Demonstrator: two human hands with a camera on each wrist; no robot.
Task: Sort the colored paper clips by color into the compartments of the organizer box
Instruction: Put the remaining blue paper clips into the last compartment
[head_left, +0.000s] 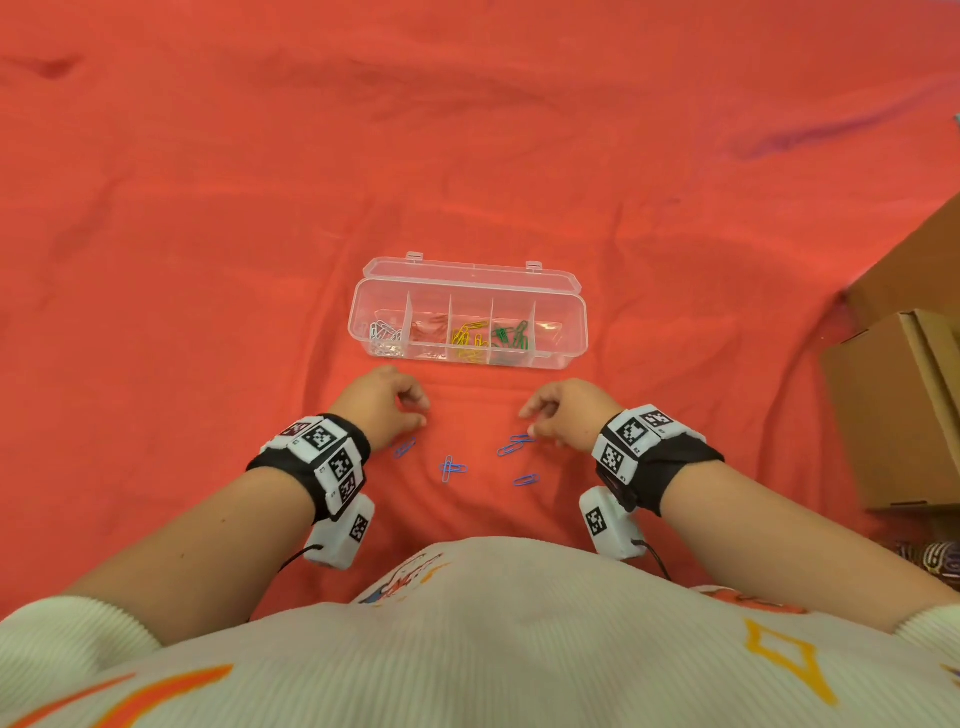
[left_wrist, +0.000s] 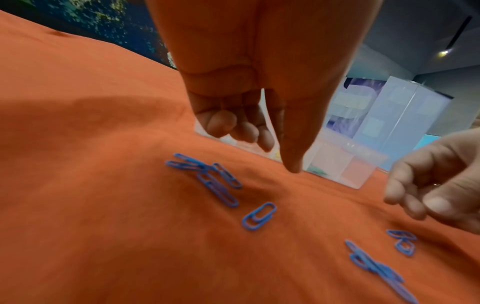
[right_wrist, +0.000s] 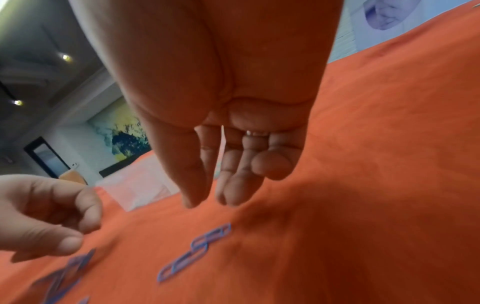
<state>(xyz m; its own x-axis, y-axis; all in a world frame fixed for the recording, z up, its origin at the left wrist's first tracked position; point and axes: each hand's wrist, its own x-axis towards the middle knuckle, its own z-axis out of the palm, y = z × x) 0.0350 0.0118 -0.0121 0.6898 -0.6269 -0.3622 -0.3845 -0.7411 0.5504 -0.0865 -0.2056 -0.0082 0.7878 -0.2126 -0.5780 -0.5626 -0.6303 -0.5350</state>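
The clear organizer box (head_left: 566, 322) stands open on the red cloth, with white, red, yellow and green clips in separate compartments; its rightmost compartment looks empty. Several blue paper clips (head_left: 452, 467) lie loose on the cloth in front of it. My left hand (head_left: 418, 413) hovers just above the leftmost blue clip (head_left: 404, 447), fingers loosely curled, thumb pointing down, holding nothing (left_wrist: 272, 152). My right hand (head_left: 530, 423) hangs with relaxed fingers (right_wrist: 207, 202) right over a pair of blue clips (right_wrist: 197, 251); its fingertips are at the clips' end, and nothing is pinched.
Two brown cardboard boxes (head_left: 893, 405) stand at the right edge of the cloth. The box's lid (head_left: 467, 273) lies folded back behind it. My torso fills the bottom of the head view, close to the clips.
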